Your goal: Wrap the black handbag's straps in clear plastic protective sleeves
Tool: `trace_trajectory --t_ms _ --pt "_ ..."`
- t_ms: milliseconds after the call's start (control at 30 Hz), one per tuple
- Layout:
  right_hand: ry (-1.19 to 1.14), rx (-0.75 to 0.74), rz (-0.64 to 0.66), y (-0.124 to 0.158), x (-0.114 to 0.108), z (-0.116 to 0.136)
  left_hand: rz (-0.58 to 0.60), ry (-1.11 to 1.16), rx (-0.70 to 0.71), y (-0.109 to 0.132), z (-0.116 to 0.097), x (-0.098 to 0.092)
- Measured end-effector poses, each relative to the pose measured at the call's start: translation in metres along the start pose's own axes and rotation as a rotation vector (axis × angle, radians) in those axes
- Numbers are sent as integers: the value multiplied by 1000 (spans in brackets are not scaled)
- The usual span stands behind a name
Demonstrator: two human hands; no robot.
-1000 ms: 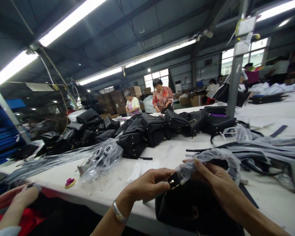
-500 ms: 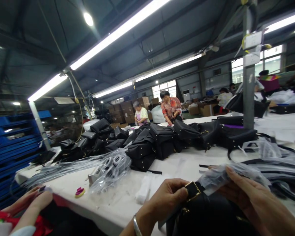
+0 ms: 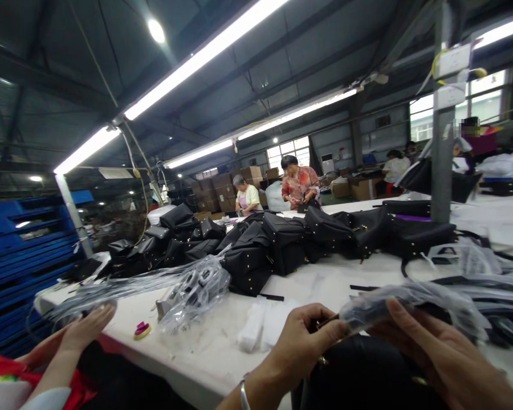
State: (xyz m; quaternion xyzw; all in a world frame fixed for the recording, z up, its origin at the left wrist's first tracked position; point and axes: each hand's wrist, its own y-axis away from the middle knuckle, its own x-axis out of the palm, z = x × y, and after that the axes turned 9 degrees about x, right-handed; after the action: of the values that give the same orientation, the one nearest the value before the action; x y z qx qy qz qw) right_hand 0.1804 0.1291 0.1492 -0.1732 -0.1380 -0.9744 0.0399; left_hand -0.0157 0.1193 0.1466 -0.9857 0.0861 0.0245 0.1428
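Two hands were on the one piece: my left hand (image 3: pixel 308 341) was pinched shut on the end of a black strap (image 3: pixel 325 323), thumb and forefinger closed over the spot where its metal fitting sat, so the fitting itself was mostly hidden. My right hand (image 3: pixel 427 353) lay half open, fingers (image 3: pixel 404 319) stretched flat along the clear plastic wrap (image 3: pixel 410 302) that sleeved the strap, pressing on it rather than gripping. The strap ran from just above the black bag (image 3: pixel 367 376) at the near edge of the white worktop (image 3: pixel 316 285), between my hands. I judged the strap light and limp, stiff only at the fitting, so the fitting end was the sure place to hold; the film looked thin and slick, likely to slide or tear if pulled hard, and better taken by a gathered fold. The bag seemed soft and heavier. Farther back stood a row of black bags (image 3: pixel 256 250), and a bundle of plastic-wrapped hardware (image 3: pixel 192 290) lay on the worktop. At the left, another person's hand (image 3: pixel 85 327) rested near a small pink object (image 3: pixel 142 329).
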Motion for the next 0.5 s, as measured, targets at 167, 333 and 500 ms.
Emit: trace_trajectory --t_ms 167,333,500 --pt "160 -83 33 8 5 -9 10 -27 93 4 -5 -2" --pt "122 -83 66 9 2 -11 28 -143 259 0 -24 -9" --pt "76 -74 104 14 9 -8 136 -510 585 -6 -38 -17"
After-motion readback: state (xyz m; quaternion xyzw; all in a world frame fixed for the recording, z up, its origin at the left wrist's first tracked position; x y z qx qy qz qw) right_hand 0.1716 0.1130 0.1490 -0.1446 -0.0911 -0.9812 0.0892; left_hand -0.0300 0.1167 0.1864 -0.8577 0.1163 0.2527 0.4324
